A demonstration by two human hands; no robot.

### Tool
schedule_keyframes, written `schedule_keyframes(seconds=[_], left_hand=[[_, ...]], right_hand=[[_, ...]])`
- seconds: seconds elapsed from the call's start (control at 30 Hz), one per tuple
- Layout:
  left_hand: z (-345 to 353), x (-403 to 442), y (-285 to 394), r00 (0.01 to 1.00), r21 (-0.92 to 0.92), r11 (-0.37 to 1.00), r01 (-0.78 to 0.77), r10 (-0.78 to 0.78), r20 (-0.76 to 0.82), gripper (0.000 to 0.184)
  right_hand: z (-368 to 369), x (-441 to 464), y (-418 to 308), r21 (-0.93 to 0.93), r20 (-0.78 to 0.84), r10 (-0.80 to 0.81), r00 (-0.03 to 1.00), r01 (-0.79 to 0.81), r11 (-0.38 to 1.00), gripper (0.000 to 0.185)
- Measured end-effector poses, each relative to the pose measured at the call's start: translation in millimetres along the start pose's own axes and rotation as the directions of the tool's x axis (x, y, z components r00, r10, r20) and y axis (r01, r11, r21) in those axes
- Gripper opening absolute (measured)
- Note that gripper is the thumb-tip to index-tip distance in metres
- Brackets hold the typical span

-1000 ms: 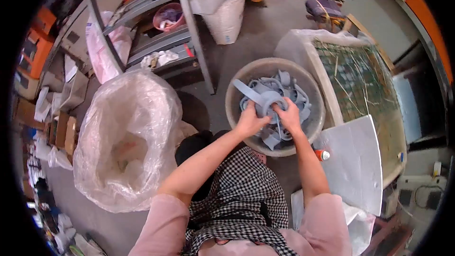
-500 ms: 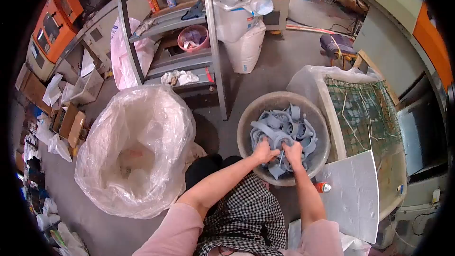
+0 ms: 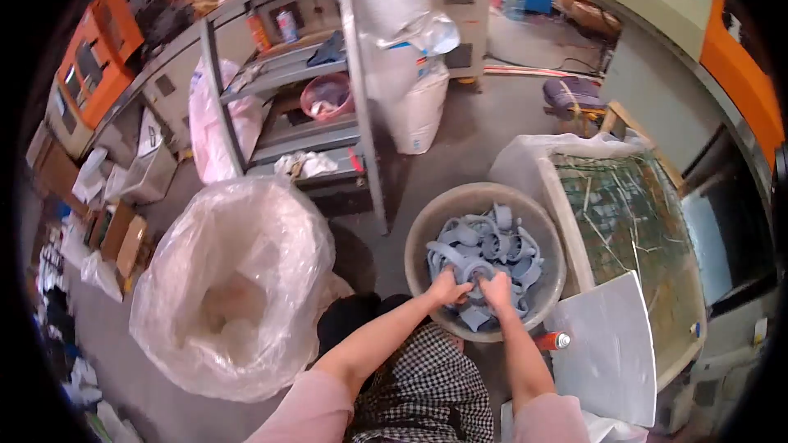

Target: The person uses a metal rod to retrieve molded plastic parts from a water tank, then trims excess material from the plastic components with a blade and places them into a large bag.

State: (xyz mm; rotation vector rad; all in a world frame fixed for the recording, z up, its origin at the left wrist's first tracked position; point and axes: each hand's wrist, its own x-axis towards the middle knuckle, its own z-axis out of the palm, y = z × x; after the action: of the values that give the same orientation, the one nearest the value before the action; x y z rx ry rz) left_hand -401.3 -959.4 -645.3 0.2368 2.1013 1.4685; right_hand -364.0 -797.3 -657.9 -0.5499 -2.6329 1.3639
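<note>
the grey strip [image 3: 452,257] has sunk lower, long axis pointing far-left, left hand [image 3: 448,288] and right hand [image 3: 496,290] clamped on it.

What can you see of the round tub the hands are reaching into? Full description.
The tub is round and wide-mouthed, dull grey-beige, apparently worn plastic, with a pale rim. It looks upright on the floor, in front of the person, beside a pale-rimmed trough; whether they touch is unclear. A loose heap of curved grey-blue parts lies inside, leaving some wall bare. The left hand and right hand grip a part over its near side. Its underside is hidden.
</note>
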Motion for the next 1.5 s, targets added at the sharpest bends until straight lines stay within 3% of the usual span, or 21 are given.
schedule_keyframes(seconds=[0.07, 0.13, 0.17, 0.2, 0.27, 0.33, 0.37, 0.43, 0.47, 0.57, 0.63, 0.67, 0.73, 0.77, 0.93, 1.13, 1.2, 1.23, 1.3, 1.4, 1.5], left_hand=[[-7, -3, 10, 0.997, -0.006, 0.997, 0.073, -0.073, 0.014, 0.068], [-7, -8, 16, 0.993, -0.047, 0.992, 0.114, -0.113, 0.023, 0.069], [-8, -9, 20, 0.997, 0.044, 0.997, 0.062, -0.060, -0.058, 0.073], [-11, -11, 22, 0.986, 0.005, 0.986, 0.164, -0.164, 0.013, 0.079], [-7, 2, 2, 0.990, 0.097, 0.989, 0.112, -0.104, -0.092, 0.081], [-16, -4, 12, 0.995, 0.157, 0.985, 0.076, -0.065, -0.073, 0.082], [-18, 4, 6, 0.991, 0.270, 0.963, -0.027, 0.062, -0.121, 0.071], [-10, 4, 5, 1.000, -0.014, 1.000, -0.008, 0.008, 0.003, 0.061], [-24, 4, 22, 0.984, -0.350, 0.923, 0.162, -0.124, 0.130, 0.063], [-26, -2, 32, 0.975, -0.314, 0.923, 0.221, -0.210, 0.070, 0.058], [-27, -1, 30, 1.000, 0.072, 0.997, 0.023, -0.023, -0.001, 0.057], [-25, -3, 32, 1.000, 0.075, 0.997, 0.022, -0.023, 0.005, 0.057], [-26, -12, 39, 0.920, 0.496, 0.826, -0.267, 0.372, -0.125, 0.057], [-23, -20, 49, 0.911, 0.514, 0.816, -0.264, 0.386, -0.145, 0.060], [-17, -23, 48, 0.905, 0.519, 0.808, -0.279, 0.402, -0.139, 0.062], [-18, -22, 46, 0.941, 0.523, 0.826, -0.210, 0.316, -0.122, 0.063], [-26, -17, 48, 0.932, 0.554, 0.804, -0.217, 0.340, -0.127, 0.063], [-34, -11, 47, 0.942, 0.550, 0.811, -0.202, 0.313, -0.116, 0.063], [-53, 1, 49, 0.968, 0.539, 0.831, -0.141, 0.229, -0.099, 0.066], [-91, 22, 46, 0.981, 0.627, 0.775, -0.083, 0.175, -0.087, 0.067], [-126, 33, 41, 0.997, 0.667, 0.743, 0.056, -0.009, -0.074, 0.068]], right_hand=[[0, 7, 9, 0.040, 0.103, 0.047, 0.994, -0.051, 0.998, 0.043], [-12, 4, 7, 0.206, 0.332, 0.271, 0.903, -0.350, 0.914, 0.056], [-26, -3, -8, 0.120, 0.343, 0.233, 0.910, -0.288, 0.950, 0.066], [-27, -9, -1, 0.160, 0.304, 0.157, 0.940, -0.213, 0.964, 0.063], [-23, -12, 17, 0.444, 0.331, 0.185, 0.925, -0.326, 0.835, 0.058], [-22, -12, 28, 0.421, 0.339, 0.305, 0.890, -0.434, 0.797, 0.047], [-13, -5, 50, 0.374, 0.349, 0.273, 0.896, -0.401, 0.837, 0.042], [-17, -27, 91, 0.338, 0.320, 0.298, 0.899, -0.403, 0.851, 0.034], [-5, -25, 87, 0.378, 0.295, 0.268, 0.917, -0.369, 0.849, 0.032], [1, -37, 87, 0.434, 0.308, 0.337, 0.890, -0.447, 0.782, 0.033], [7, -40, 95, 0.109, 0.357, 0.221, 0.908, -0.275, 0.955, 0.035], [12, -42, 98, 0.111, 0.353, 0.225, 0.908, -0.280, 0.954, 0.035], [25, -47, 105, -0.087, 0.296, 0.172, 0.940, -0.153, 0.984, 0.035], [49, -45, 141, 0.023, 0.304, 0.214, 0.928, -0.232, 0.973, 0.035], [44, -50, 117, -0.064, 0.363, 0.195, 0.911, -0.185, 0.981, 0.038], [45, -57, 105, -0.174, 0.314, 0.157, 0.936, -0.106, 0.979, 0.041], [51, -57, 107, -0.323, 0.257, 0.128, 0.958, -0.039, 0.945, 0.039], [54, -56, 107, -0.325, 0.264, 0.139, 0.954, -0.048, 0.944, 0.039], [59, -58, 106, -0.483, 0.147, -0.060, 0.987, 0.124, 0.867, 0.042], [55, -53, 82, -0.547, 0.146, -0.109, 0.983, 0.172, 0.819, 0.048], [68, -50, 83, -0.614, 0.208, -0.093, 0.974, 0.204, 0.763, 0.053]])
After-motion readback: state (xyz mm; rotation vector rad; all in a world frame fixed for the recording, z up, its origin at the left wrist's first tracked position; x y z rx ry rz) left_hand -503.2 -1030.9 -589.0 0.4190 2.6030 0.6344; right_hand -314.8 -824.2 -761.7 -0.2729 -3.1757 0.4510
